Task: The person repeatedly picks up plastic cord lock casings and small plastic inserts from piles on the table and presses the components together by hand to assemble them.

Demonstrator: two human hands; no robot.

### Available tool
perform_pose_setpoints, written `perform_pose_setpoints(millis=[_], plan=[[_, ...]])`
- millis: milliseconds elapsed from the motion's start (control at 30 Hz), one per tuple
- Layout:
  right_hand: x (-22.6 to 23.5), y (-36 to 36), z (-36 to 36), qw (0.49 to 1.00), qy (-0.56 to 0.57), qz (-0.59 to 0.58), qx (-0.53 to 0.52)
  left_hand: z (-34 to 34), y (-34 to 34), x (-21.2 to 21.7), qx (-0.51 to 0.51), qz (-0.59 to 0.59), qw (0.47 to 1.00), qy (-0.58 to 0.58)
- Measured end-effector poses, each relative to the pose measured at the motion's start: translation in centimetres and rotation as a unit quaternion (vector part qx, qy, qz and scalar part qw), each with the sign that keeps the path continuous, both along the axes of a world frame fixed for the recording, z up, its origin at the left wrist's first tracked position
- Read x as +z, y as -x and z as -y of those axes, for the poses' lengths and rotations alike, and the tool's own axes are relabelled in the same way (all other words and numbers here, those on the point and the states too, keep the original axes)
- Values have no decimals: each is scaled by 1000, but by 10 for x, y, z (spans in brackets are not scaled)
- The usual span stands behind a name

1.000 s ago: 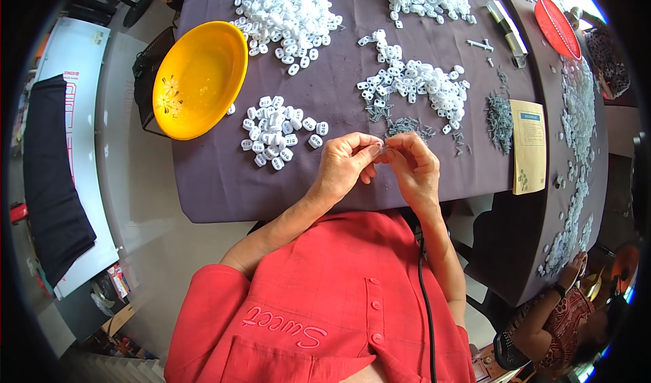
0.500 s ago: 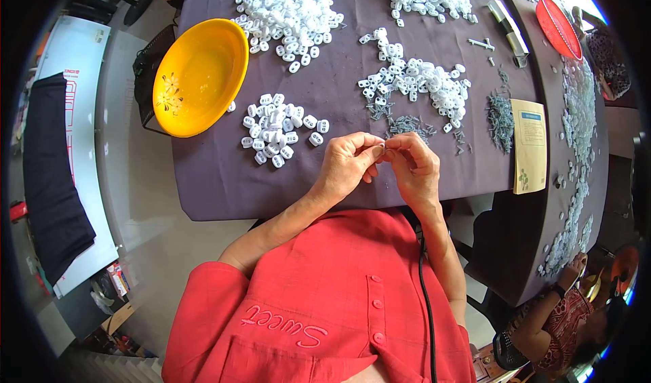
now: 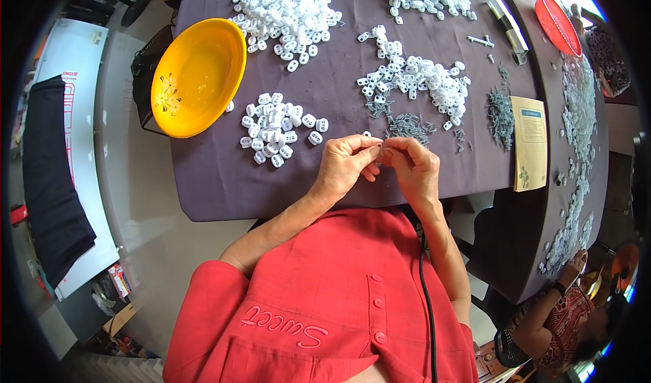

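Note:
My left hand (image 3: 342, 165) and my right hand (image 3: 414, 173) meet at the table's near edge, fingertips pinched together. What they pinch is too small and too covered to make out. Just past my left fingertips shows a small white plastic piece (image 3: 367, 134); whether it lies on the cloth or touches a finger I cannot tell. Beyond my hands is a heap of small grey screw-like pins (image 3: 407, 127), with a spread of white oval pieces with holes (image 3: 413, 78) behind it. Left of my hands sits a cluster of thicker white pieces with dark marks (image 3: 271, 129).
Two larger heaps of white pieces, one at far left (image 3: 288, 10), lie on the dark tablecloth (image 3: 217, 173). A yellow basin (image 3: 203, 78) stands at left. Rightward are more grey pins (image 3: 500, 115) and a tan booklet (image 3: 529, 142). A person (image 3: 542, 329) works at the right-hand table.
A small white piece now shows beyond my left fingertips. My fingers have shifted slightly, still pinched together; the view has moved a little.

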State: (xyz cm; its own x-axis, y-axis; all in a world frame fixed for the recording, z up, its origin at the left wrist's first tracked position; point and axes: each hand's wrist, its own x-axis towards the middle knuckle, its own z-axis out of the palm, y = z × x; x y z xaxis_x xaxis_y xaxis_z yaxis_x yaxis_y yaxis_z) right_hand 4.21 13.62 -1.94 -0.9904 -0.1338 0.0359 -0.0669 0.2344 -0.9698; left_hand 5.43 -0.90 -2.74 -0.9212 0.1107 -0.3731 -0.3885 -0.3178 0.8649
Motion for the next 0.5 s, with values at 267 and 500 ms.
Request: perform_pose_setpoints(millis=[267,500], plan=[[2,0,5,991,-96,-83,35,4,-6,5,3,-12,1000,7],[9,-4,7,993,-89,-5,74,9,-15,6,-3,-172,970,170]])
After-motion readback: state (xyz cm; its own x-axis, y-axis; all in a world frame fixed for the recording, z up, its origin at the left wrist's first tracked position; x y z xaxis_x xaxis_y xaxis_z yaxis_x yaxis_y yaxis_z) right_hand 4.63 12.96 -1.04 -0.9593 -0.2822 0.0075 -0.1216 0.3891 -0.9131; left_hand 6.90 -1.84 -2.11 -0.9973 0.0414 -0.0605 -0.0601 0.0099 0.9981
